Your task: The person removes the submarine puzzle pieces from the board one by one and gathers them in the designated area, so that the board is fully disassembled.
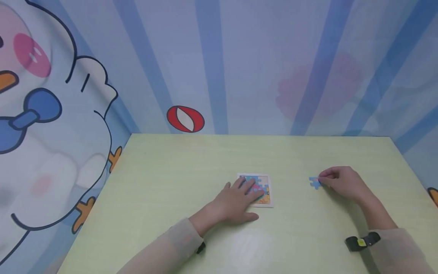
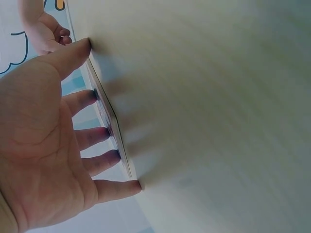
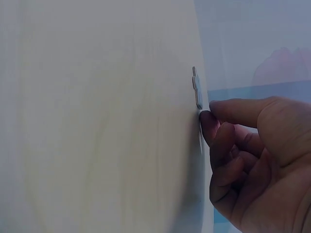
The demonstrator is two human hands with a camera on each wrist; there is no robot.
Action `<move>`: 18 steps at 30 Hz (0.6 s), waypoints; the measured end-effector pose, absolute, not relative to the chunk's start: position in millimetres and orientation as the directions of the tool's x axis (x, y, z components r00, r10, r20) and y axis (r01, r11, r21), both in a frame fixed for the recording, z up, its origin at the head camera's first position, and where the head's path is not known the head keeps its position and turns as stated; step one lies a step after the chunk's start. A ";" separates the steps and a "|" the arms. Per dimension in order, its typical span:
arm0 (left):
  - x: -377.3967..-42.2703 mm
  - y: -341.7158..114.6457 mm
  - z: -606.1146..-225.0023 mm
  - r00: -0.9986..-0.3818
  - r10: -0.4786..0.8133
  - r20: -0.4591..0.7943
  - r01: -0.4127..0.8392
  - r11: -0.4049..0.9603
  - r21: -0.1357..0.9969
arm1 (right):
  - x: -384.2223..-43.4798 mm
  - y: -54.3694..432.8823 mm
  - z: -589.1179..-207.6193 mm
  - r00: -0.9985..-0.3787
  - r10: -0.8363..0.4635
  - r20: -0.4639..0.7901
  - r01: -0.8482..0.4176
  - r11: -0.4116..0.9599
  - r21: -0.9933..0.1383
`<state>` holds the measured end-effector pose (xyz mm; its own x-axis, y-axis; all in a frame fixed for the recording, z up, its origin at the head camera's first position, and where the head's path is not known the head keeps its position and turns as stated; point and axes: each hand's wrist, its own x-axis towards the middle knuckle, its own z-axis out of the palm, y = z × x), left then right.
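A small jigsaw puzzle in a pale frame (image 1: 270,190) lies on the table, showing blue, pink and orange pieces. My left hand (image 1: 236,203) rests on it with spread fingers, which cover part of the picture. In the left wrist view, the left hand's (image 2: 48,145) middle fingertips touch the puzzle, while the thumb and little finger reach the tabletop beside it. Off to the right, my right hand (image 1: 343,184) pinches the edge of a blue jigsaw piece (image 1: 314,182) between thumb and forefinger. The right wrist view has this piece (image 3: 197,90) edge-on, its near end at the fingertips.
The pale yellow-green table (image 1: 171,167) meets a blue striped backdrop (image 1: 246,68) at its far edge. A cartoon bird printed on cloth (image 1: 61,160) borders the left side. A black strap (image 1: 362,242) is around the right wrist.
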<state>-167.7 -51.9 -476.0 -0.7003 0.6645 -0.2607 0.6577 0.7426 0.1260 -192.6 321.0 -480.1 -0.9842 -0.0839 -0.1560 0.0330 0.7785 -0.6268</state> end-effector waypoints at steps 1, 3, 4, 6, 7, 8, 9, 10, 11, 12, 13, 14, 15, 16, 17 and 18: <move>-167.7 -51.9 -476.2 -0.701 0.664 -0.261 0.657 0.743 0.126 | -192.6 321.2 -480.1 -0.985 -0.081 -0.154 0.033 0.780 -0.624; -167.6 -51.6 -475.9 -0.702 0.662 -0.263 0.654 0.745 0.129 | -192.5 320.8 -479.5 -0.986 -0.079 -0.145 0.028 0.785 -0.619; -167.4 -51.7 -475.9 -0.702 0.662 -0.262 0.654 0.745 0.129 | -192.4 320.2 -479.3 -0.987 -0.079 -0.140 0.025 0.787 -0.616; -167.0 -51.8 -475.5 -0.703 0.662 -0.261 0.654 0.746 0.129 | -192.3 318.3 -478.2 -0.988 -0.079 -0.129 0.016 0.790 -0.613; -166.8 -51.9 -475.2 -0.704 0.662 -0.259 0.654 0.746 0.128 | -192.3 317.0 -477.4 -0.989 -0.081 -0.122 0.011 0.791 -0.612; -166.6 -52.0 -474.8 -0.704 0.662 -0.258 0.654 0.746 0.128 | -192.2 315.3 -476.4 -0.990 -0.081 -0.115 0.007 0.792 -0.611; -166.4 -52.1 -474.5 -0.705 0.662 -0.256 0.654 0.746 0.127 | -192.2 313.6 -475.4 -0.991 -0.080 -0.110 0.004 0.792 -0.611; -166.1 -52.3 -474.2 -0.706 0.661 -0.254 0.654 0.746 0.124 | -192.0 311.8 -474.2 -0.991 -0.082 -0.106 0.001 0.789 -0.614; -165.7 -52.6 -473.8 -0.707 0.661 -0.251 0.654 0.746 0.122 | -191.8 309.7 -472.8 -0.991 -0.083 -0.102 -0.002 0.786 -0.618; -165.4 -53.1 -473.3 -0.709 0.660 -0.248 0.654 0.747 0.120 | -191.8 307.3 -471.8 -0.991 -0.084 -0.101 -0.003 0.784 -0.621; -165.1 -53.7 -473.0 -0.711 0.659 -0.245 0.653 0.748 0.116 | -191.7 305.0 -470.9 -0.991 -0.087 -0.100 -0.006 0.781 -0.625; -164.8 -54.4 -473.0 -0.714 0.657 -0.241 0.652 0.750 0.114 | -191.5 302.5 -469.8 -0.991 -0.090 -0.100 -0.007 0.777 -0.629; -164.5 -55.2 -472.9 -0.718 0.655 -0.238 0.650 0.752 0.110 | -191.5 299.8 -469.0 -0.990 -0.095 -0.101 -0.010 0.773 -0.634; -164.2 -56.1 -472.6 -0.721 0.652 -0.234 0.647 0.755 0.106 | -191.4 297.0 -468.4 -0.990 -0.100 -0.101 -0.013 0.770 -0.638; -164.1 -57.1 -472.6 -0.726 0.648 -0.230 0.644 0.758 0.103 | -191.5 293.9 -468.1 -0.989 -0.104 -0.101 -0.015 0.768 -0.640; -164.0 -58.0 -472.6 -0.730 0.645 -0.227 0.641 0.761 0.100 | -191.5 290.5 -467.9 -0.989 -0.108 -0.102 -0.017 0.765 -0.644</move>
